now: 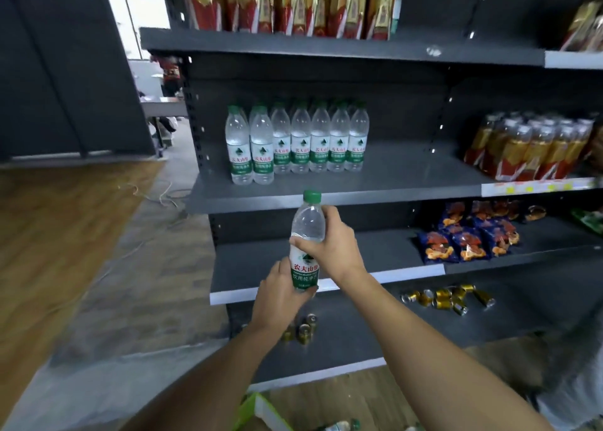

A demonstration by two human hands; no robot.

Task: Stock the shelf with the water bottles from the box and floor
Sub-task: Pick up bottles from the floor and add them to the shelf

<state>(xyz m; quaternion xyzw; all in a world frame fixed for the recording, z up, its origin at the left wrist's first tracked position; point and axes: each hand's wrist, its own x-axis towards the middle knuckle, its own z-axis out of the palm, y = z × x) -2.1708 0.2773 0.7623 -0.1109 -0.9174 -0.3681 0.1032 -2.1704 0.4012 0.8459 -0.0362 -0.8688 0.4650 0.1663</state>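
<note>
Left hand (280,295), right hand (331,243) both gripping one water bottle (308,222). Next, probably up onto the shelf (408,173), beside the row (300,143).

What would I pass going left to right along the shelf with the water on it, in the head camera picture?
Standing water bottles → a bare stretch of shelf → packs of amber drink bottles.

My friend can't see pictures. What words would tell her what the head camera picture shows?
Two bare hands hold one green-capped water bottle upright before a dark store shelf: the left hand grips its label, the right hand its middle. On it stand matching water bottles in rows, with bare space to their right.
</note>
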